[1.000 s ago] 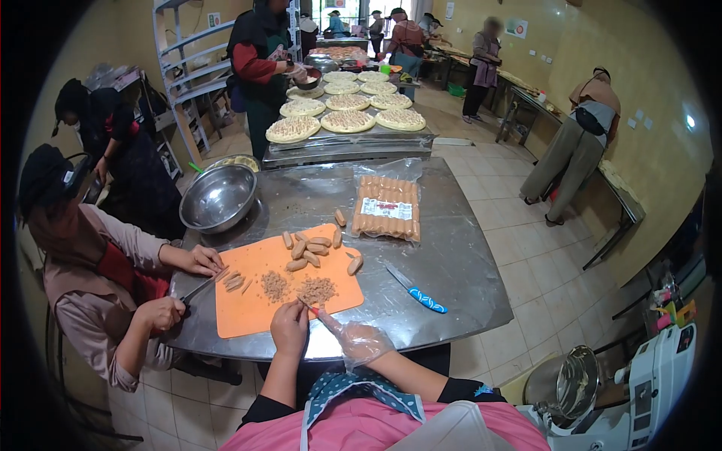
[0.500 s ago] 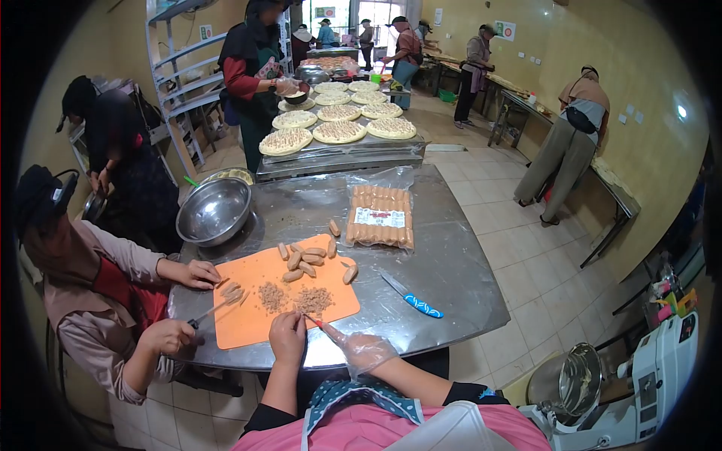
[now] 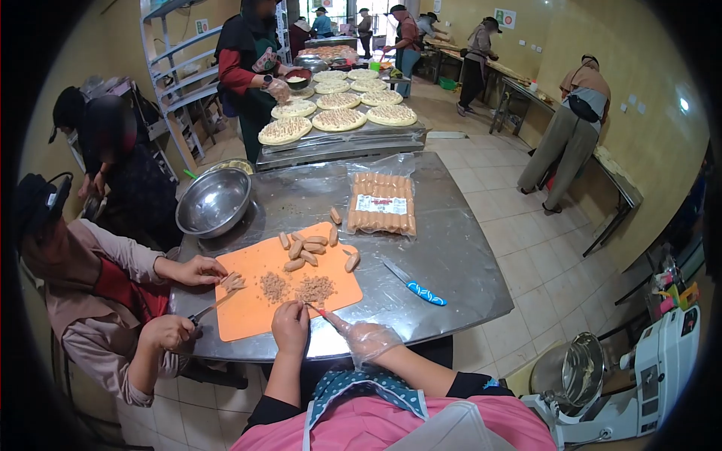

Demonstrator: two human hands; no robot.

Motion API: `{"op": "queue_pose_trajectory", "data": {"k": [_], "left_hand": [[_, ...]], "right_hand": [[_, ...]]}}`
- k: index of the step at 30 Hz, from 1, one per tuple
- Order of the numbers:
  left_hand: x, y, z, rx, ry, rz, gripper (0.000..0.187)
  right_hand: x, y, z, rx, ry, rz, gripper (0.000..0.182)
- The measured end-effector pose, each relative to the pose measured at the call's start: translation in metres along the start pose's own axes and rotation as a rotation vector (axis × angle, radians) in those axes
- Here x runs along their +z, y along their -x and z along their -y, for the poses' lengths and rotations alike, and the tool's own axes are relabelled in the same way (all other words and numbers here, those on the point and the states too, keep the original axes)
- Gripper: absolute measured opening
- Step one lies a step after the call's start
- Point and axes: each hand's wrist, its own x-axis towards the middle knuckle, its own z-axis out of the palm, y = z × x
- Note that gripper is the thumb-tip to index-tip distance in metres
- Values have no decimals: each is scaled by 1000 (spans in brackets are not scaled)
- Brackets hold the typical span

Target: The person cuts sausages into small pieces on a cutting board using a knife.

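My right hand [image 3: 370,340], in a clear plastic glove, is closed round a small knife [image 3: 319,309] with some red at the handle. Its blade points left, toward the fingers of my left hand [image 3: 290,325]. That bare hand is curled at the near edge of an orange cutting board [image 3: 244,319]; whatever its fingers pinch is hidden. Just beyond them lie two heaps of finely chopped sausage, the right heap [image 3: 314,289] and the left heap [image 3: 274,286]. Several sausage pieces [image 3: 294,249] lie farther up the board.
A sealed sausage pack [image 3: 382,204] and a blue-handled knife [image 3: 425,292] lie on the metal table [image 3: 451,248]. At the left stands a steel bowl [image 3: 214,203]. A co-worker's hand [image 3: 169,331] holds a knife over sliced sausage [image 3: 232,282]. Topped dough rounds [image 3: 338,120] fill the table behind.
The head view has shifted slightly. My hands stay at the board's near edge in almost the same pose. At the far table, a co-worker's gloved hand has moved lower over the dough rounds.
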Motion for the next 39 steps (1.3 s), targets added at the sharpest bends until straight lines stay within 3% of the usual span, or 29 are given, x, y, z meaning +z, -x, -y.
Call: {"op": "queue_pose_trajectory", "data": {"k": [3, 9, 12, 24, 35, 39], "left_hand": [[1, -4, -3, 0, -9, 20, 8], [-2, -4, -5, -9, -37, 50, 7], [-6, -4, -8, 3, -20, 50, 8], [-9, -3, -9, -50, 6, 88, 9], [-11, -4, -9, -67, 55, 47, 11], [-11, -5, -11, -73, 60, 36, 13]], "right_hand": [[-5, 7, 5, 3, 54, -12, 78], [6, 1, 14, -48, 153, -243, 55], [16, -7, 10, -38, 54, -159, 71], [4, 8, 5, -18, 242, -117, 68], [0, 6, -10, 2, 47, -40, 60], [8, 0, -12, -35, -33, -118, 56]]}}
